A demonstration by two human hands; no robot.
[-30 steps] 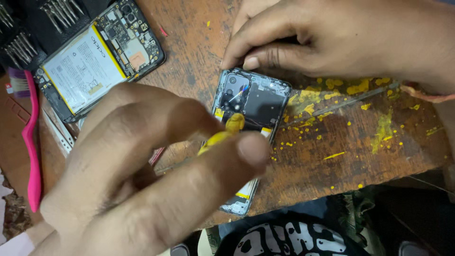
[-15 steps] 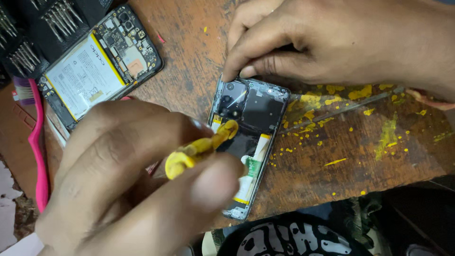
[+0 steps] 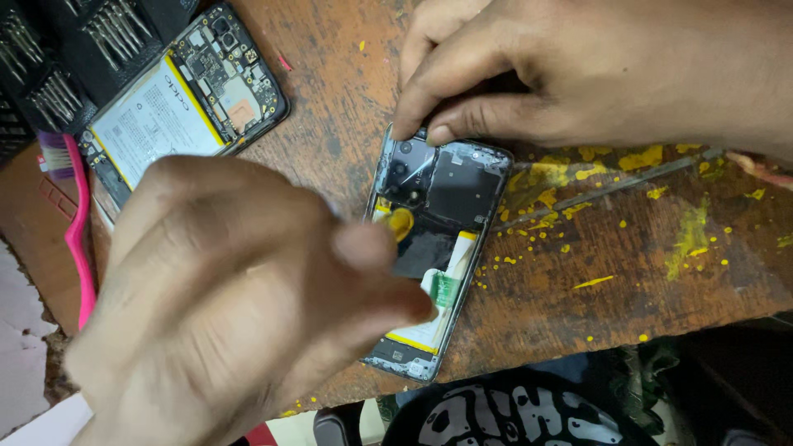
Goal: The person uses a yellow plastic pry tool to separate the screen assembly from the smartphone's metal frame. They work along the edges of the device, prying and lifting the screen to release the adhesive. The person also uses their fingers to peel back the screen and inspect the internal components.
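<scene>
An opened dark phone (image 3: 450, 194) with its back cover off lies on the worn wooden table (image 3: 578, 281). A green flex strip and a white-and-yellow battery edge show in its lower half. My right hand (image 3: 595, 74) comes in from the top right, and its fingertips pinch the phone's top edge by the camera module. My left hand (image 3: 223, 306), large and blurred, fills the lower left and hides the phone's left side. Its fingers are closed on a small yellow tool (image 3: 401, 223), whose visible end sits over the phone's upper left part.
A second opened phone (image 3: 178, 103) with a white battery lies at the top left, beside a black case of screwdriver bits (image 3: 58, 49). A pink-handled brush (image 3: 78, 231) lies along the left. Yellow paint flecks cover the wood to the right. The table's front edge runs along the bottom.
My left hand has shifted and turned, bringing the yellow tool from above the phone's left edge down onto its upper left part. My right hand has kept its grip on the top edge.
</scene>
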